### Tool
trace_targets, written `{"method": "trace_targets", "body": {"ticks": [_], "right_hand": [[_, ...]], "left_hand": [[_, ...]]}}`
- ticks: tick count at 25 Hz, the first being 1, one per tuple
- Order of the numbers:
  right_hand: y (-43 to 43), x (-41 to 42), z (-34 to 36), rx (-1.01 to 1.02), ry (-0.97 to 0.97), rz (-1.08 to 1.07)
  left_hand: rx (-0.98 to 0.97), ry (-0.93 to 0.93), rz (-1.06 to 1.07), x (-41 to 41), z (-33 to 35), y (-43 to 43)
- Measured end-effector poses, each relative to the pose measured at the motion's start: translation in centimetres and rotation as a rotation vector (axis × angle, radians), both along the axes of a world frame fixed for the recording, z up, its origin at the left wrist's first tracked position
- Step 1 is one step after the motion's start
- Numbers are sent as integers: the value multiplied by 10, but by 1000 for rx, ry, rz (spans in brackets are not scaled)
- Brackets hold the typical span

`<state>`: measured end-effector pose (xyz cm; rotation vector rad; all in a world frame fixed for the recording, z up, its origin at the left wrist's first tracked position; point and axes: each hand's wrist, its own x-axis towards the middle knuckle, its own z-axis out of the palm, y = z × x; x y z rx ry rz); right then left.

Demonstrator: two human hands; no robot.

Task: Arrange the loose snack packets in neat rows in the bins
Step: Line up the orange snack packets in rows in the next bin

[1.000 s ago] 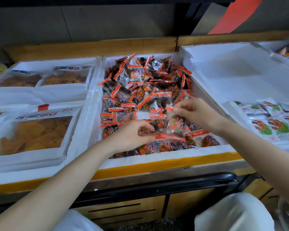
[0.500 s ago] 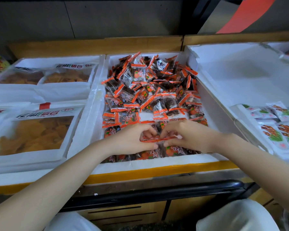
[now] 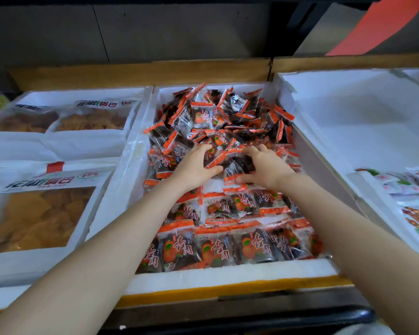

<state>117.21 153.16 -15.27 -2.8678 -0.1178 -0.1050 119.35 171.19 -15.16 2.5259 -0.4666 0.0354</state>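
Note:
A white foam bin in the middle holds small clear packets with orange ends and dark contents. At its front, packets lie in neat rows. Behind them a loose heap fills the back half. My left hand and my right hand reach into the near edge of the heap. Both curl round a clump of loose packets between them, thumbs underneath.
Left bins hold large flat bags of yellow-brown chips. The right bin is mostly bare white, with white-and-green packets at its near right. A wooden rail runs behind, a black bar below the front edge.
Both hands left the front row and moved back into the heap, where they now gather loose packets. The view has tilted nearer to the bin.

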Motion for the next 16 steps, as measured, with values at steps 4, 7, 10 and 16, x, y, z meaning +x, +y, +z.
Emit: {"method": "trace_targets", "body": {"ticks": [4, 7, 10, 16], "right_hand": [[-7, 6, 1, 29, -64, 9], [-13, 2, 7, 255, -151, -40], [-14, 0, 18, 489, -283, -155], [-7, 0, 17, 491, -85, -123]], "left_hand": [[99, -83, 35, 16, -4, -2], [204, -181, 60, 17, -3, -6], [256, -254, 86, 12, 0, -13], [162, -206, 123, 10, 7, -5]]}}
